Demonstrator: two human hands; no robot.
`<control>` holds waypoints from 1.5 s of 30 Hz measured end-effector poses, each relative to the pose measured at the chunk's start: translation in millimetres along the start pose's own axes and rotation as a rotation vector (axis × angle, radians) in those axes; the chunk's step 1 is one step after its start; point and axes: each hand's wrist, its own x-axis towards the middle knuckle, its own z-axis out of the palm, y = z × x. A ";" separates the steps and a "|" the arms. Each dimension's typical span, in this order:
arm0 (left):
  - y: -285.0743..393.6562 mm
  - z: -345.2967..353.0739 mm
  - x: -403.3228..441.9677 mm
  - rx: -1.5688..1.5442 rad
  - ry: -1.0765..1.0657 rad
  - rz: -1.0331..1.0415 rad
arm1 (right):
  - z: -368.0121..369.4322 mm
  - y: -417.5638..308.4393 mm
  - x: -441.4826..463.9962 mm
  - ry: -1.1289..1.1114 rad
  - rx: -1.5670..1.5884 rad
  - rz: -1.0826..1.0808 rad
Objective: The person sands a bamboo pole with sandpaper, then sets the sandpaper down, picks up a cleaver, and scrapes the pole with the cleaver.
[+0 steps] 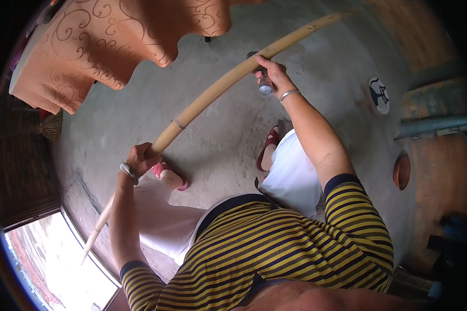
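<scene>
A long bamboo pole [213,96] runs slantwise across the view, from the lower left to the upper right. Around its lower part my left hand [141,159] is closed, with a bracelet at the wrist. Farther up, my right hand [275,74] has its thumb on the pole and its fingers wrapped round a dark tool with a clear, rounded end [265,87]. The tool's dark part lies against the pole's underside, partly hidden by the pole. A dark ring marks a joint of the bamboo between my hands.
An orange scalloped cloth [114,41] hangs over a table at the upper left. A round cat-patterned stool top [379,96] and a reddish basket [401,171] are at the right. A broom head [50,126] shows at the left, near a bright doorway [57,259].
</scene>
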 end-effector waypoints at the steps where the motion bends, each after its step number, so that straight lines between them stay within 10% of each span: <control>1: -1.6 0.1 -1.1 -0.028 0.000 0.030 | -2.6 1.4 -1.1 -0.006 0.016 -0.006; 6: -41.3 3.1 1.9 0.121 -0.182 -0.241 | -14.9 7.0 1.4 0.019 -0.089 0.000; 15: -43.0 -0.1 -8.3 0.145 -0.032 -0.074 | -93.4 1.2 -11.3 0.304 -0.368 0.041; 24: -39.2 -1.6 -3.8 0.252 -0.122 -0.214 | -51.8 -7.9 -124.8 0.222 -0.577 -0.618; 38: -37.0 5.5 -3.8 0.277 -0.114 -0.219 | 24.0 85.8 -105.4 -0.253 -0.664 0.139; 45: -37.0 6.1 -2.1 0.292 -0.113 -0.219 | 46.3 117.9 -126.7 -0.386 -1.033 -0.075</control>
